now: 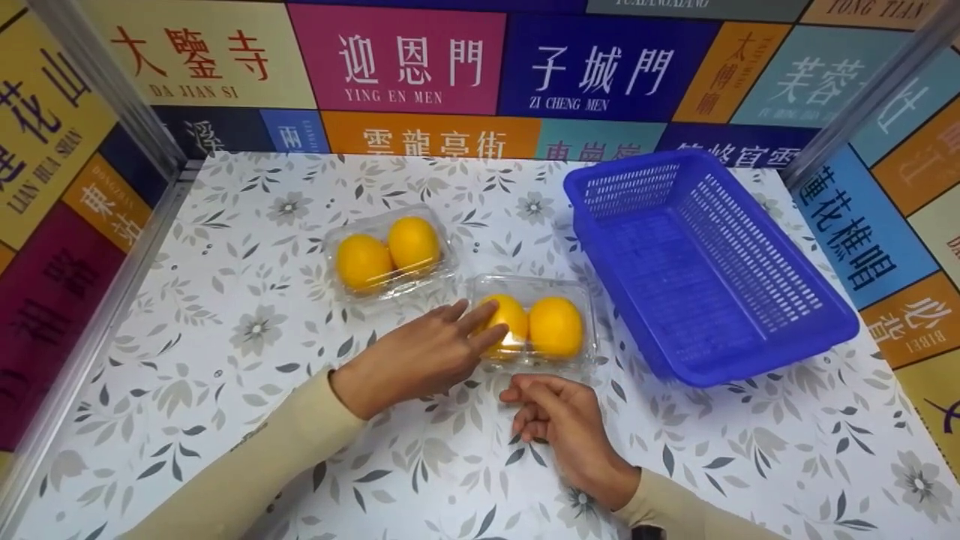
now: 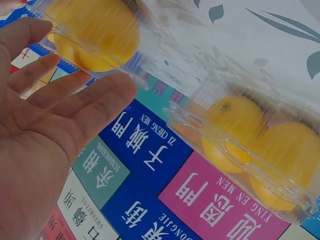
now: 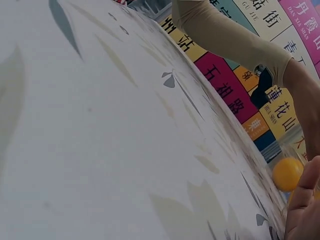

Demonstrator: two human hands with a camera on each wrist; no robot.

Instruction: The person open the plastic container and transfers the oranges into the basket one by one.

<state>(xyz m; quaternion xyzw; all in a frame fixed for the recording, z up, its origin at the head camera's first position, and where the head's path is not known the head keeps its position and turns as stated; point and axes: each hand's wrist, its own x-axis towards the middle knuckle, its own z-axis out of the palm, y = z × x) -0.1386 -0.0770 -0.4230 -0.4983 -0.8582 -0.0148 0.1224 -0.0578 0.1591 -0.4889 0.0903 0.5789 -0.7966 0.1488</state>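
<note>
Two clear plastic clamshell boxes stand on the table, each with two oranges in it. My left hand (image 1: 420, 360) reaches over the nearer box (image 1: 525, 283), its fingers spread across the left orange (image 1: 507, 319) under the lid. In the left wrist view the fingers (image 2: 95, 102) are extended alongside this box. My right hand (image 1: 562, 420) holds nothing; its fingers are loosely curled just in front of the box's near edge. Behind and to the left sits the other box (image 1: 341, 232), its oranges (image 1: 414, 244) side by side, untouched by either hand.
A blue plastic basket (image 1: 675, 292) with slotted sides stands at the right, close to the nearer box. White cloth with a leaf pattern (image 1: 259, 330) covers the table. Panels with coloured lettering (image 1: 412, 67) enclose the back and both sides.
</note>
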